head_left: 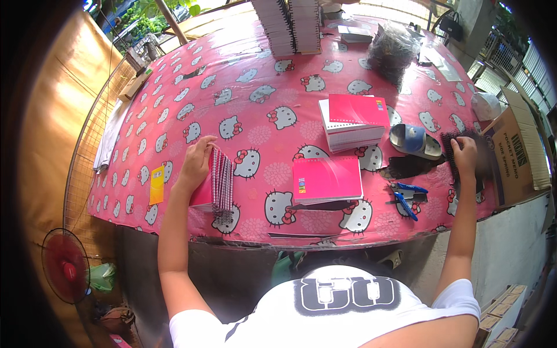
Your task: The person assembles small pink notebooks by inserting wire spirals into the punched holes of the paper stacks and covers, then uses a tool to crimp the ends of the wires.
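Observation:
A stack of pink spiral-bound notebooks (222, 181) stands at the near left of the table, its coils facing right. My left hand (197, 165) is closed around the stack's left side, fingers curled over its far end. On the far right, my right hand (464, 152) has its fingers closed at a pile of black binding coils (449, 146); exactly how many coils are in them is hidden. Between my arms lies a low pile of pink notebooks (326, 178). Behind it is a taller pile of pink-covered pads (355, 119) with punched edges.
Blue-handled pliers (409, 200) and a blue-grey slipper (415, 141) lie left of my right hand. A cardboard box (513, 151) borders the right edge. Tall notebook stacks (288, 29) and a plastic-wrapped bundle (394, 49) stand far back. A yellow card (156, 185) lies left.

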`<state>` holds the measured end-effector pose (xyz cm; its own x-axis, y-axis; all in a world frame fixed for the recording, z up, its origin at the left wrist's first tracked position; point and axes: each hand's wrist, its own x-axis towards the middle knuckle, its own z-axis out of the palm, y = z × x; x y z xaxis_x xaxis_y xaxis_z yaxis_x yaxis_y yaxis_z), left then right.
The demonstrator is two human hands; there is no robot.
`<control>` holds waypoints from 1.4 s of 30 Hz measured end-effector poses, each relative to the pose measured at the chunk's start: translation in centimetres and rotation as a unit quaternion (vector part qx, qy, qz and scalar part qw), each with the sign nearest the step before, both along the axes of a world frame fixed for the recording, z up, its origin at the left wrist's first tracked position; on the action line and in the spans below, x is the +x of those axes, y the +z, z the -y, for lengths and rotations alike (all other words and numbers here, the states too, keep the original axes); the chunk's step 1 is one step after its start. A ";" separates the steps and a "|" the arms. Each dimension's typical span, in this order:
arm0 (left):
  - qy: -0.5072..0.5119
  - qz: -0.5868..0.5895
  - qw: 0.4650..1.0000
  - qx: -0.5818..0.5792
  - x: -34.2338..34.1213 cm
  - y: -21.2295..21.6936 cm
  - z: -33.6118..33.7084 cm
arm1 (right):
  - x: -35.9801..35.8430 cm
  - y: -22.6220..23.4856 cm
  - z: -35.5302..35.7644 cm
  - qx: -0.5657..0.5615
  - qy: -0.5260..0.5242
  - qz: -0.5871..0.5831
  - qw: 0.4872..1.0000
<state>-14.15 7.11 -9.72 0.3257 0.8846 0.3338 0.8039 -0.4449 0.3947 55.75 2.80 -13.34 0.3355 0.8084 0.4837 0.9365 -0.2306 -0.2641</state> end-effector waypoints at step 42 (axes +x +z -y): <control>-0.094 0.184 0.978 0.033 23.6 -0.3 4.2 | -15.7 2.6 4.6 0.086 0.247 -0.207 0.943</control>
